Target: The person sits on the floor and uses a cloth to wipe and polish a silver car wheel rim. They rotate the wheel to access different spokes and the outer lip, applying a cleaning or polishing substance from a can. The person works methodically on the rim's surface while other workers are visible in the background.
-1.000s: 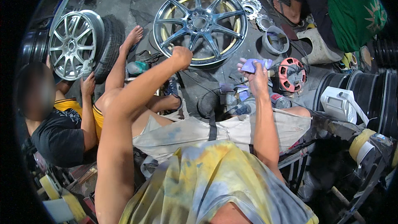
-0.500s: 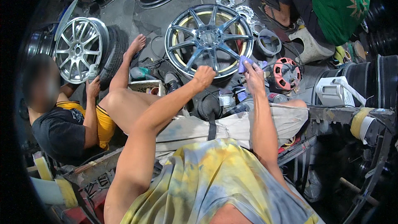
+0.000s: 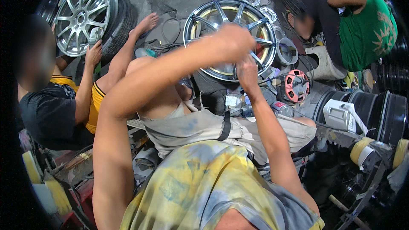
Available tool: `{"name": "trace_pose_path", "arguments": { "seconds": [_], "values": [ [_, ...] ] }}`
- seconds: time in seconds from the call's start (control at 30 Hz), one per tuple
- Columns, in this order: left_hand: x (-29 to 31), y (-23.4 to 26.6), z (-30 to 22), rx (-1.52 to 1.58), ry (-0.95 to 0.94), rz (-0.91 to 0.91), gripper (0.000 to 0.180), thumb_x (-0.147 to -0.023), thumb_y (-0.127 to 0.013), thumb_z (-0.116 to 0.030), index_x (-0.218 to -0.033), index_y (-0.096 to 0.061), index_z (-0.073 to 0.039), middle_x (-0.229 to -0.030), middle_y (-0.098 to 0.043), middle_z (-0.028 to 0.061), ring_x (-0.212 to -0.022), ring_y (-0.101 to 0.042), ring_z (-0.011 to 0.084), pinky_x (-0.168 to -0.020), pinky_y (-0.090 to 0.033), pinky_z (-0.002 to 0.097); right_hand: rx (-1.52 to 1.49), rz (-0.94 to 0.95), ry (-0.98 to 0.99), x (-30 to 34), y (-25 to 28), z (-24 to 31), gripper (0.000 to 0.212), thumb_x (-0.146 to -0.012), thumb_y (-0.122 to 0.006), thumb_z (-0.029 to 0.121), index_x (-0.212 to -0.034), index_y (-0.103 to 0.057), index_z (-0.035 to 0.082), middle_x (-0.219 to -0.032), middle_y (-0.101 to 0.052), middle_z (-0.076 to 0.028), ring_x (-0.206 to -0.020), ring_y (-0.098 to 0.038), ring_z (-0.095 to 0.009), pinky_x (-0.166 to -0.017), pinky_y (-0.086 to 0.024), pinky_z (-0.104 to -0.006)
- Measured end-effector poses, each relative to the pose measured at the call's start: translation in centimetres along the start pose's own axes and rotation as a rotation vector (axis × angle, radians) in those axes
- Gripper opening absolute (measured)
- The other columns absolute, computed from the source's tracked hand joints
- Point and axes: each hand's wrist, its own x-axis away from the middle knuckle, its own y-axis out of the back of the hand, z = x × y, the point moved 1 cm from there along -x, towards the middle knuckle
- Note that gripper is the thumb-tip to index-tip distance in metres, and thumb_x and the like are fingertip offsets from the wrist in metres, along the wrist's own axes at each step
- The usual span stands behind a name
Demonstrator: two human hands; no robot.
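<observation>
A chrome-coloured alloy wheel (image 3: 267, 41) with several spokes and a pale yellow band inside its rim lies face up in front of me. My left hand (image 3: 235, 42), smeared by motion, is over its middle, the arm reaching across from the left; its fingers cannot be made out. Just below it my right hand (image 3: 248, 71) is at the wheel's lower right spokes, fingers curled closed. Whatever it grips is hidden; no purple piece shows there now. The left hand overlaps the right fingertips in this view.
A seated person on the left holds a tool (image 3: 94, 35) against a silver wheel (image 3: 81, 17) beside a tyre. Another person in green sits at the far right. Nearby are a white bucket (image 3: 286, 52), a red cord reel (image 3: 297, 86), a can (image 3: 282, 109) and a white box-shaped device (image 3: 339, 115).
My left hand has swung right and up across the wheel to my right hand. The right hand has shifted slightly left; the purple piece once in it is out of sight. The view has shifted.
</observation>
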Motion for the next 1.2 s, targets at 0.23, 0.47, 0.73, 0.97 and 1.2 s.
{"name": "trace_pose_path", "arguments": {
  "seconds": [0.23,0.47,0.73,0.97,1.2],
  "values": [
    [8.4,-3.9,-8.1,0.145,-0.353,0.095,0.015,-0.08,-0.072,-0.017,-0.084,-0.08,-0.004,-0.083,-0.077,0.0145,-0.088,-0.076,0.0293,-0.071,-0.058,0.0425,-0.01,0.076,0.126,3.3,-1.2,0.5,0.039,-0.088,-0.062,0.008,-0.126,-0.069,0.002,-0.124,-0.069,-0.019,-0.113,-0.066,-0.038,-0.096,-0.054,-0.0454],
    [8.6,-2.4,-8.8,0.17,-0.482,0.251,0.014,-0.081,-0.071,-0.017,-0.086,-0.081,-0.009,-0.078,-0.074,0.0069,-0.081,-0.073,0.0245,-0.071,-0.05,0.0396,0.083,0.088,-0.064,-0.5,-2.4,-0.4,0.041,-0.085,-0.06,-0.002,-0.124,-0.07,0.004,-0.122,-0.07,-0.019,-0.106,-0.069,-0.039,-0.09,-0.057,-0.0475],
    [11.2,-0.6,-8.7,0.191,-0.557,0.329,0.012,-0.079,-0.071,-0.017,-0.081,-0.079,-0.008,-0.08,-0.073,0.0084,-0.085,-0.07,0.0264,-0.073,-0.049,0.0373,0.19,0.191,-0.055,-3.9,-2.7,0.2,0.035,-0.089,-0.057,-0.002,-0.121,-0.072,0.005,-0.103,-0.072,-0.022,-0.096,-0.069,-0.042,-0.083,-0.056,-0.0498],
    [13.2,-1.1,-7.1,0.096,-0.297,-0.12,0.014,-0.08,-0.069,-0.018,-0.077,-0.079,-0.009,-0.077,-0.071,0.0068,-0.078,-0.066,0.023,-0.072,-0.047,0.0371,0.058,0.126,-0.009,3.0,-0.8,2.5,0.037,-0.09,-0.058,-0.005,-0.124,-0.071,0.002,-0.123,-0.071,-0.019,-0.117,-0.067,-0.038,-0.099,-0.055,-0.0456],
    [15.2,-4.9,-8.0,0.272,-0.425,-0.41,0.018,-0.081,-0.066,-0.022,-0.066,-0.069,-0.013,-0.069,-0.062,0.0035,-0.075,-0.062,0.0215,-0.066,-0.041,0.0384,0.037,0.183,-0.127,-5.7,-3.2,-0.2,0.034,-0.091,-0.057,-0.002,-0.12,-0.073,0.003,-0.109,-0.072,-0.022,-0.101,-0.069,-0.042,-0.09,-0.055,-0.049]
  ]
}}
